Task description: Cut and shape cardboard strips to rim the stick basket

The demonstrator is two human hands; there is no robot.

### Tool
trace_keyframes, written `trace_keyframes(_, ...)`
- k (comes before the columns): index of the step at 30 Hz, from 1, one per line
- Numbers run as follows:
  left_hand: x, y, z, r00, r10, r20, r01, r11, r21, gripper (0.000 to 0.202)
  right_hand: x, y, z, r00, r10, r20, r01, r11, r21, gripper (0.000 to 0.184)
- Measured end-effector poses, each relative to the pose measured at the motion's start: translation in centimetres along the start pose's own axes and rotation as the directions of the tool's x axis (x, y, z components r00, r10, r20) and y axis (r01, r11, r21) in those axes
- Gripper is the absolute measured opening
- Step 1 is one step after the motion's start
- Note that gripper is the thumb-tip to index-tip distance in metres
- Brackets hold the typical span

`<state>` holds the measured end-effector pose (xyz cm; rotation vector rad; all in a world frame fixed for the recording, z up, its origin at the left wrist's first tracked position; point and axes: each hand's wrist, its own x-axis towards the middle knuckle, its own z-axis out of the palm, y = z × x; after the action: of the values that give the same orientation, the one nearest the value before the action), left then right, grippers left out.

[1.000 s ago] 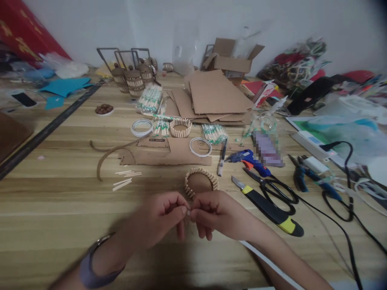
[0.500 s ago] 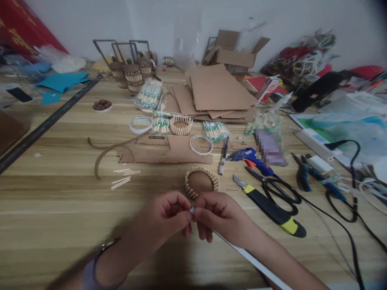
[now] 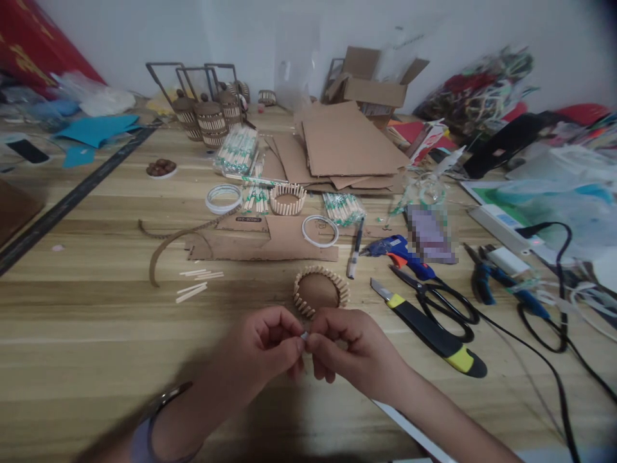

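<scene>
Thumb and fingers of my left hand [image 3: 270,344] are closed in a pinch, fingertips meeting those of my right hand [image 3: 357,344]. Between them shows the small pale end of a narrow white strip [image 3: 304,335]. A longer white length [image 3: 409,427] passes below my right forearm toward the bottom edge; its link to the pinched end is hidden. Right behind my fingertips stands a round cardboard base ringed with short wooden sticks [image 3: 297,294]. Several loose sticks [image 3: 193,292] lie left of it. A curved brown cardboard strip [image 3: 157,257] rests farther left.
To the right lie a utility knife [image 3: 424,331], black scissors [image 3: 448,305], a blue glue gun [image 3: 393,247] and pliers [image 3: 482,283], with cables around them. Behind are tape rolls [image 3: 321,231], a second stick ring [image 3: 288,200], cardboard sheets [image 3: 351,141] and lidded stick-covered buckets [image 3: 212,125].
The white strip shows less below my right hand and lies lower toward the bottom edge. Both hands keep their pinch in nearly the same place.
</scene>
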<state>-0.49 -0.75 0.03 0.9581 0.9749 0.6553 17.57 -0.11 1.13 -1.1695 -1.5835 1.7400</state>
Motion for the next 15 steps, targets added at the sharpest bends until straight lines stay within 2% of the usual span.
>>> trace_keyframes(3,-0.1,0.2,0.1,1.0,-0.006,-0.025,0.007,1.0,0.023,0.023,0.0,0.1,0.1,1.0,0.007,0.003,-0.007,1.0,0.021,0.038)
trace_keyframes(9,-0.1,0.4,0.0,1.0,-0.012,0.006,0.012,1.0,0.012,0.022,0.3,0.7,0.1,0.99,0.052,0.132,-0.086,0.959,0.271,0.046)
trace_keyframes(15,-0.1,-0.4,-0.2,0.999,0.036,0.011,-0.037,0.999,0.021,0.02,0.7,1.1,0.1,0.976,0.097,0.193,-0.167,0.906,0.389,0.043)
